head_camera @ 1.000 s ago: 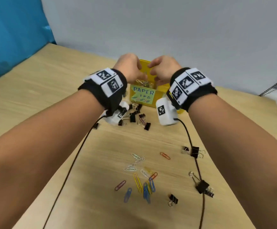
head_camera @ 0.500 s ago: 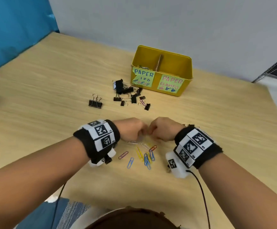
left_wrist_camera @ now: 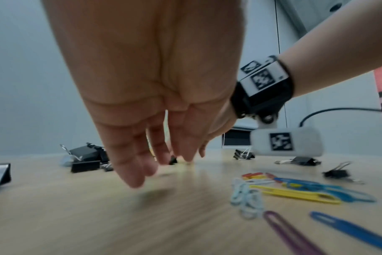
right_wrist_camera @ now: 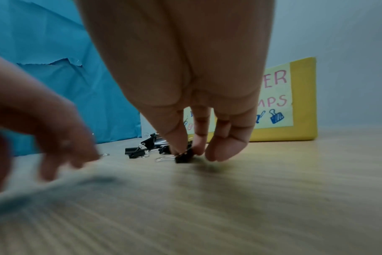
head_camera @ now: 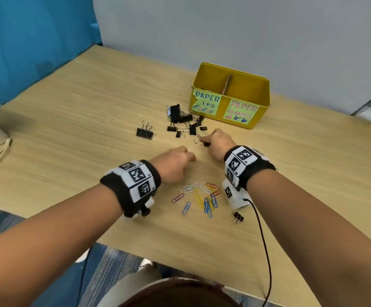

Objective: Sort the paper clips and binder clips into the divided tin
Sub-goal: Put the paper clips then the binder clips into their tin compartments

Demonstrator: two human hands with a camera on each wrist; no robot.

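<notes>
Right wrist view puts the right hand (right_wrist_camera: 185,107) low over the counter (right_wrist_camera: 229,207), thumb and forefinger pinching a small black binder clip (right_wrist_camera: 184,157) that sits on the wood, the other fingers tucked aside; probably a grip taken on the clip's body so it lifts cleanly. Beyond the fingers stands the yellow divided tin (right_wrist_camera: 303,103), its pink clamps label facing the hand, so the carry should be short. The left hand (left_wrist_camera: 146,96) hangs just above the counter with fingers loosely extended and nothing in them, seemingly heading for the binder clip pile (head_camera: 183,120).

Only the head view shows the tin's cardboard divider (head_camera: 227,84) and the blue-lettered clips label; what lies inside is mostly hidden. It also shows the coloured paper clips (head_camera: 200,197) lying between the wrists. The left wrist view alone shows the left palm empty.
</notes>
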